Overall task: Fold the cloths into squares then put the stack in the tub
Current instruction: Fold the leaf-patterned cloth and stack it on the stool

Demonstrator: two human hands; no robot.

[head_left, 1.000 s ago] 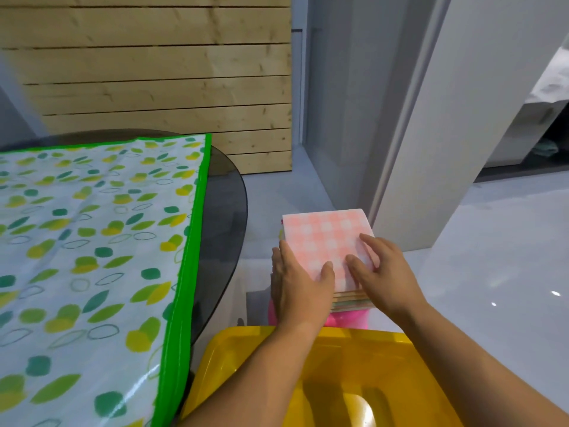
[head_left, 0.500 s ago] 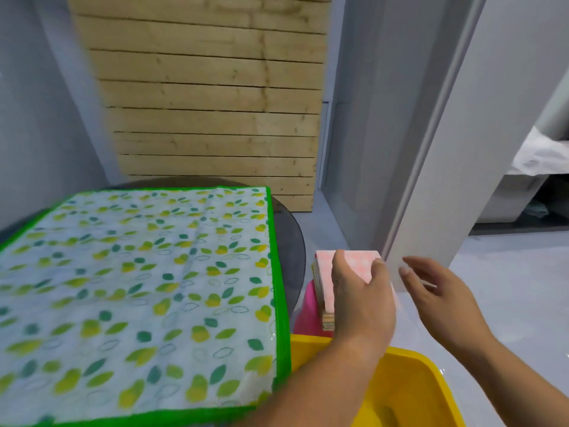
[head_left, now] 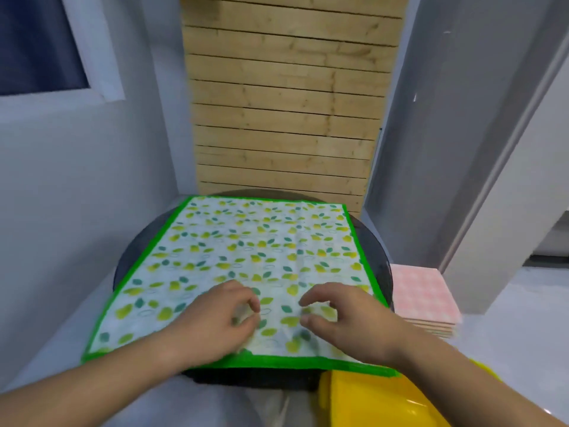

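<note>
Dark and round, the table (head_left: 377, 257) carries a leaf-print cloth (head_left: 246, 251) spread flat, roughly square, with one green hem along the near edge. Over that edge the left hand (head_left: 221, 315) curls thumb towards fingertips, though blur hides whether it grips the cloth, and the right hand (head_left: 348, 318) has curved fingers set apart. A folded stack (head_left: 425, 297) lies flat past the right edge, beyond the yellow tub (head_left: 369, 399).

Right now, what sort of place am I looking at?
Probably a room in a home: a round glass table under a leaf-print cloth, a wooden plank wall panel, and a window.

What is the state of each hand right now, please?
Left hand: curled over the leaf-print cloth; pinch cannot be told.
Right hand: loosely curled, holds nothing.
</note>
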